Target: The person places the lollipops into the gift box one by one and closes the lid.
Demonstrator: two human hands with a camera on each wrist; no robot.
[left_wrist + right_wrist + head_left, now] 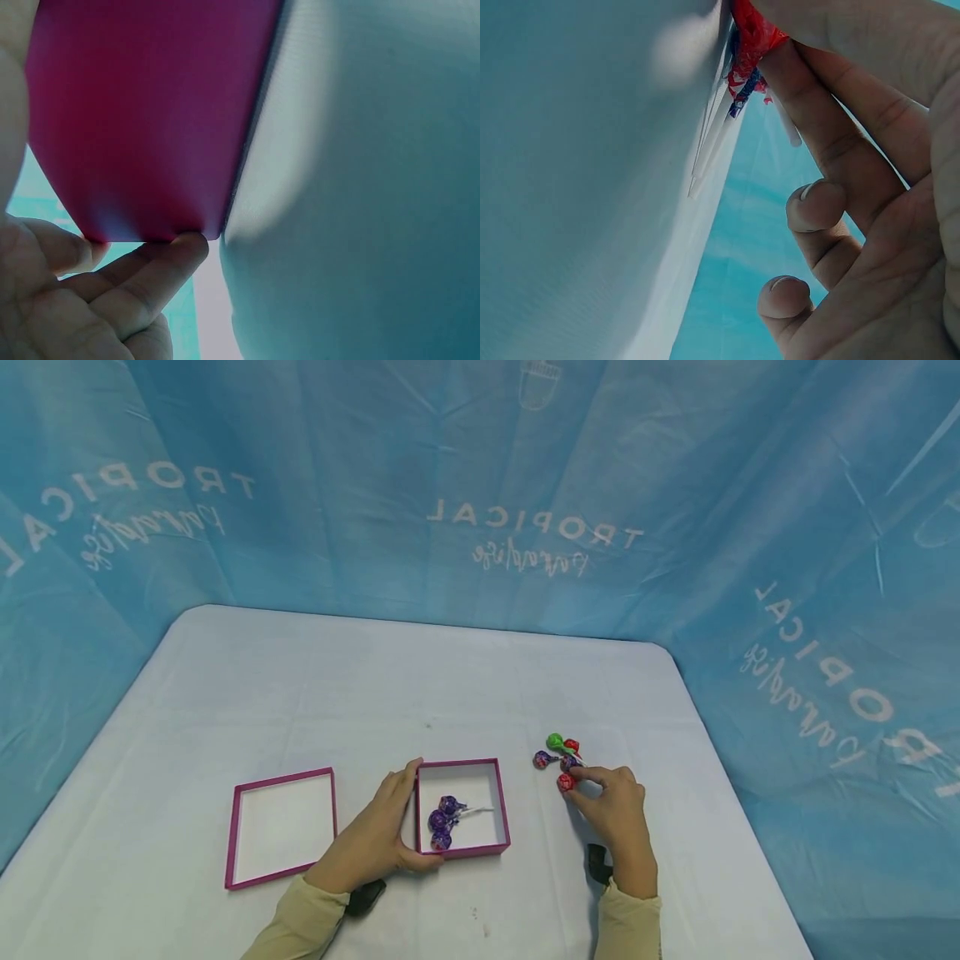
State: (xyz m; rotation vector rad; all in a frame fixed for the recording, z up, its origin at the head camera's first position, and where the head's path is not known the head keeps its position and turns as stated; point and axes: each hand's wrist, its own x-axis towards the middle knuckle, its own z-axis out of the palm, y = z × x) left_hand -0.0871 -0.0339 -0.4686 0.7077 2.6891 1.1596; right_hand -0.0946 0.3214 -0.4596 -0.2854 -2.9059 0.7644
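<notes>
An open square box (503,810) with magenta walls and a white inside stands on the table. Three purple-wrapped lollipops (441,820) lie in its left part, a white stick pointing right. My left hand (382,835) grips the box at its left, fingers along the left wall and thumb at the near wall; the magenta wall (150,112) fills much of the left wrist view. To the right, my right hand (618,806) pinches a red-wrapped lollipop (566,782) between thumb and fingers. Beside it lie purple (543,760), green (555,742) and red (572,745) lollipops, with white sticks (711,142) in the right wrist view.
A shallow magenta-rimmed lid (231,835) with a white inside lies left of the box, partly behind my left hand. The white-covered table (360,677) is edged by blue printed curtains (480,460) at the back and sides.
</notes>
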